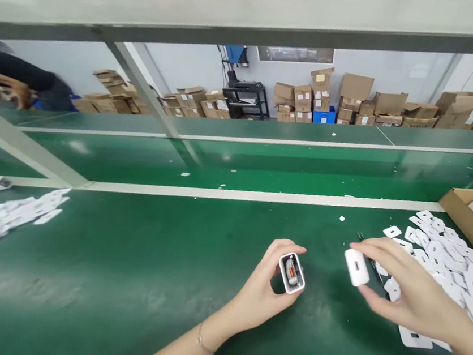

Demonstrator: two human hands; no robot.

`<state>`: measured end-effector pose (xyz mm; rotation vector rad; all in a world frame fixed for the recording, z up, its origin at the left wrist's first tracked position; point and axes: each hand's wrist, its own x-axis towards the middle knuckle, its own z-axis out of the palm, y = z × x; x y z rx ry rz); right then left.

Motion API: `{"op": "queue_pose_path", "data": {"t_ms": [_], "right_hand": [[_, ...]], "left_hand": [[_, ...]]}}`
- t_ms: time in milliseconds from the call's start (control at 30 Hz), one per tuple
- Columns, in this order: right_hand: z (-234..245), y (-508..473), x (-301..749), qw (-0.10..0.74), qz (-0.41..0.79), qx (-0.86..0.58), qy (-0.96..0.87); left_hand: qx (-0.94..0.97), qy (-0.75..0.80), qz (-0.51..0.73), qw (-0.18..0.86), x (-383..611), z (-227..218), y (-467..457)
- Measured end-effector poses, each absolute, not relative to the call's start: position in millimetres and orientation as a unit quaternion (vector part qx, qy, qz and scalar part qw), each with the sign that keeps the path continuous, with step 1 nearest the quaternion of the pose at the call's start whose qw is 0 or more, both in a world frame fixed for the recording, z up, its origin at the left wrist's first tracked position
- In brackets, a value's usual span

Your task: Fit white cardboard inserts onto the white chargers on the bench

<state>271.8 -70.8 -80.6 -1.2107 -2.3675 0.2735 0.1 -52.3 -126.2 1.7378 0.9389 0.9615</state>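
Head view: the left hand (263, 293) is gripping a white housing (300, 268) between thumb and fingers, its open end facing up and exposing an orange part (292, 271) inside. The right hand (414, 289) is pinching a white slotted cover (355, 259) by its edges. Both hands are holding their pieces apart over the green table (136, 268), while similar flat white pieces (453, 262) are lying heaped around the right hand, beside a cardboard box (468, 226).

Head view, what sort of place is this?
Probably a small-parts assembly workshop. A long green bench bears loose white plates, the left hand holds an open casing with parts inside, and cardboard boxes are stacked by the far wall.
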Motion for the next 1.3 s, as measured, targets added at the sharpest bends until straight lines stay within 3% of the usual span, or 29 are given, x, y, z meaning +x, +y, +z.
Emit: {"op": "queue_pose_path", "data": {"t_ms": [167, 333, 500, 933, 1133, 1300], "right_hand": [[-91.0, -59.0, 228.8, 0.266, 0.157, -0.407, -0.860], [-115.4, -52.2, 219.4, 0.328, 0.181, -0.404, -0.835], [-131.1, -58.1, 217.0, 0.322, 0.226, -0.413, -0.822], [-135.7, -56.4, 208.5, 0.374, 0.497, -0.420, -0.661], [-141.1, -55.6, 204.8, 0.438, 0.466, -0.472, -0.606], [-140.8, -57.0, 206.4, 0.433, 0.407, -0.516, -0.617]], "left_hand": [[0.619, 0.291, 0.440, 0.582, 10.5, -133.5, -52.9], [0.632, 0.242, 0.404, 0.616, 3.9, -138.6, -47.6], [0.647, 0.254, 0.310, 0.649, -3.2, -145.5, -50.6], [0.596, 0.227, 0.291, 0.713, -0.4, -148.8, -51.5], [0.597, 0.199, 0.263, 0.732, 1.6, -148.2, -51.3], [0.608, 0.204, 0.227, 0.733, 5.7, -144.4, -49.6]]}}
